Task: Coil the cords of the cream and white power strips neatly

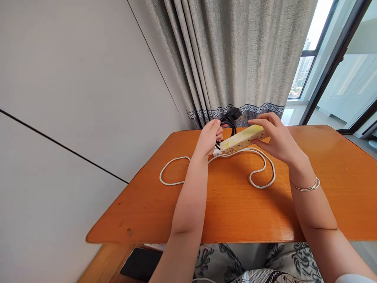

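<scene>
A white power strip (240, 140) with yellowish stains is tilted above the table, its socket face turned partly toward me. My right hand (273, 135) grips its far right end between thumb and fingers. Beside the strip's left end, my left hand (211, 136) is closed around a coiled black power cord (235, 128). The cord's black plug (235, 113) sticks up past my fingers, with its prongs pointing right. Under my left hand, a small white piece (217, 152), possibly a plug, shows only in part. A white cable (272, 173) lies in loose loops below both hands.
The orange-brown wooden table (235, 212) stands against a white wall panel (73, 98) on the left. Behind it hangs a grey curtain (244, 55). A glass door frame (338, 59) stands at right. Below the front edge lies a dark flat object (141, 263).
</scene>
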Demonstrator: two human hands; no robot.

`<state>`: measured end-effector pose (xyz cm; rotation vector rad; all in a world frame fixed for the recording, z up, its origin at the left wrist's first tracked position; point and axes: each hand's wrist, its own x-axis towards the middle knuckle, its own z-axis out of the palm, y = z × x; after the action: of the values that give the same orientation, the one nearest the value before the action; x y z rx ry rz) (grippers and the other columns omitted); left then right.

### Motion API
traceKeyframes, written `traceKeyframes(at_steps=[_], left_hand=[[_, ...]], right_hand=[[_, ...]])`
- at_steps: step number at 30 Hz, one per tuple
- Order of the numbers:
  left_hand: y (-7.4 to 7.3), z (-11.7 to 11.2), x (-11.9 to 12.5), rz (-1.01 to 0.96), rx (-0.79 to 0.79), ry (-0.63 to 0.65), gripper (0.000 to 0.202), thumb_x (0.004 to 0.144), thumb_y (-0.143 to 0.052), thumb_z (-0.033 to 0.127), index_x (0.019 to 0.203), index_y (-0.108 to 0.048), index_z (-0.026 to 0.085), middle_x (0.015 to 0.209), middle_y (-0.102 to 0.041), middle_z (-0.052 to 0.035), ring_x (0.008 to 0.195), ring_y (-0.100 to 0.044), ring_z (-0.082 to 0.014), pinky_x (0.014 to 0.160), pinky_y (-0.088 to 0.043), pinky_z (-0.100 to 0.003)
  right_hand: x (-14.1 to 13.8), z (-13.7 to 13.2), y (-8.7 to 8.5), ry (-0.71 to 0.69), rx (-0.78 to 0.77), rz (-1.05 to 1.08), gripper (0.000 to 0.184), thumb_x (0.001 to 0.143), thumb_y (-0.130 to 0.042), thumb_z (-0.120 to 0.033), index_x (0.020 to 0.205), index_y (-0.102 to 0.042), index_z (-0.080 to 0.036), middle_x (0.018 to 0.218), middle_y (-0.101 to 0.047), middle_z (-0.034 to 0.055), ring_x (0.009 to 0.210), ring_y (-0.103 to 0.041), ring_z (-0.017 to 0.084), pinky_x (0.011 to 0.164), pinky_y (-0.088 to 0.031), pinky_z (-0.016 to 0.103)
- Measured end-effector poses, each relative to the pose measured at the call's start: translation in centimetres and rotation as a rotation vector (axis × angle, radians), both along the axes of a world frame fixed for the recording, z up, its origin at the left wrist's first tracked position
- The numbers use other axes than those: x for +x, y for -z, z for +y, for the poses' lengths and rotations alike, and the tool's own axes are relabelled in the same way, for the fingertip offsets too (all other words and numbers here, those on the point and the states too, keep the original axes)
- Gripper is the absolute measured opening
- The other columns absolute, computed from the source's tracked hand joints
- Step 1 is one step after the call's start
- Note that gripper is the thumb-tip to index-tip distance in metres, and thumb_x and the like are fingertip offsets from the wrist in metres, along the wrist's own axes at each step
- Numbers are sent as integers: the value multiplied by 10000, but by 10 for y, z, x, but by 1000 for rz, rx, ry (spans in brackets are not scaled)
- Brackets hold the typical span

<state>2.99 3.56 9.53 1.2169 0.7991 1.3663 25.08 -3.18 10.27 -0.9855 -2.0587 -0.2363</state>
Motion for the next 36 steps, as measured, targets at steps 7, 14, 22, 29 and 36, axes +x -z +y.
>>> traceKeyframes(at_steps=[7,14,22,29,36], left_hand=[[-2,-11,6,-115,-141,242,362,1036,-496,232,699,-570,122,496,-316,87,388,-236,-9,398,-211,-89],[3,-15,33,-207,-407,331,456,1063,-441,299,633,-467,149,470,-273,99,342,-184,-4,372,-241,-96],[20,-1,41,-177,-496,305,487,1016,-542,358,583,-464,151,452,-348,71,323,-237,-10,340,-231,-120],[42,16,44,-136,-472,229,188,946,-645,306,930,-708,130,764,-758,-59,658,-711,-182,696,-585,-299],[51,22,46,-65,-412,198,167,956,-640,284,921,-699,132,827,-776,-66,767,-738,-185,777,-576,-296]], right_hand=[[0,30,17,-210,-72,522,854,763,-782,-588,1490,-392,-369,1537,-388,103,1346,-509,337,1097,-501,526],[-22,41,30,-167,-85,830,928,805,-685,-643,1560,-192,-423,1577,-369,103,1470,-417,377,1103,-474,587],[-27,58,41,-235,-580,1219,943,706,-782,-570,1469,-287,-320,1418,-569,111,1313,-581,307,1046,-545,478],[-17,56,40,-380,-1000,1072,563,614,-891,-464,1031,-586,-238,1053,-751,67,872,-708,227,714,-617,361],[-22,65,50,-335,-967,1148,545,603,-890,-441,1019,-612,-227,1037,-763,57,799,-706,192,672,-608,327]])
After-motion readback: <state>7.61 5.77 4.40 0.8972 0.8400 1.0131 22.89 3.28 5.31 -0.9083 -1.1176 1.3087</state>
